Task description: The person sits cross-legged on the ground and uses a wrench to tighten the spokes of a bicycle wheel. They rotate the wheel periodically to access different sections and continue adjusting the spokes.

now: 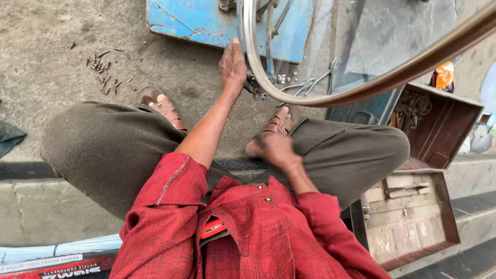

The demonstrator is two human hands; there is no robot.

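Rim (310, 98) steadied by my left hand (232, 67), fingers closed on it; right hand (274, 149) blurred, grip unclear.

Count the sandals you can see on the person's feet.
2. One brown sandal is on the foot left of the outstretched left hand; the other sandal sits just above the blurred right hand, near the wheel rim. Neither seems hidden.

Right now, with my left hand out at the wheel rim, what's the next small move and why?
Probably bring the right hand forward to the rim. The left hand reaches its lower edge by the hub parts, while the right sits blurred near the knee, seemingly empty. The rim looks unsupported on that side, so a second hand would likely steady it.
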